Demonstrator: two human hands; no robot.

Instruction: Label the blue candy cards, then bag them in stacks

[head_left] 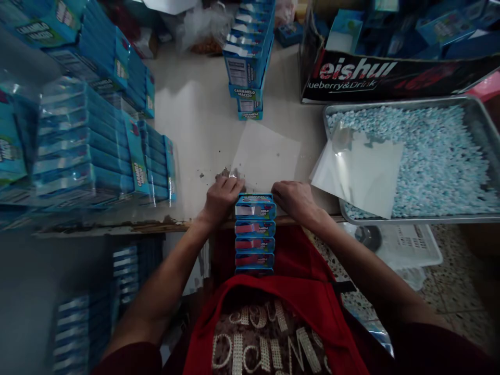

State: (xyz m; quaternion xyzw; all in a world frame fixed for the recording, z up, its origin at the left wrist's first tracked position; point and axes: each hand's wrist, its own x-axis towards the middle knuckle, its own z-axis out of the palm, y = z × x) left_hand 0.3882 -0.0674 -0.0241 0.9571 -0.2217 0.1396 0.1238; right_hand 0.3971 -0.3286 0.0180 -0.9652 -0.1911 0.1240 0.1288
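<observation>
In front of my body a row of small blue candy boxes [255,229] runs from my red apron [281,297] to the table edge, in what looks like an open blue display carton [255,196]. At its far left corner my left hand [224,195] is closed, fingers curled against the carton. My right hand [295,199] is closed at the opposite corner, with its fingertips partly hidden. Just beyond both hands, a thin white sheet [269,156] lies on the table.
Wrapped stacks of blue boxes [86,146] crowd the left. A filled display carton [246,70] stands at the back. To the right are a metal tray [390,221] of small pale-blue candies, white sheets [367,172] on it, and a black cardboard box [390,78] behind.
</observation>
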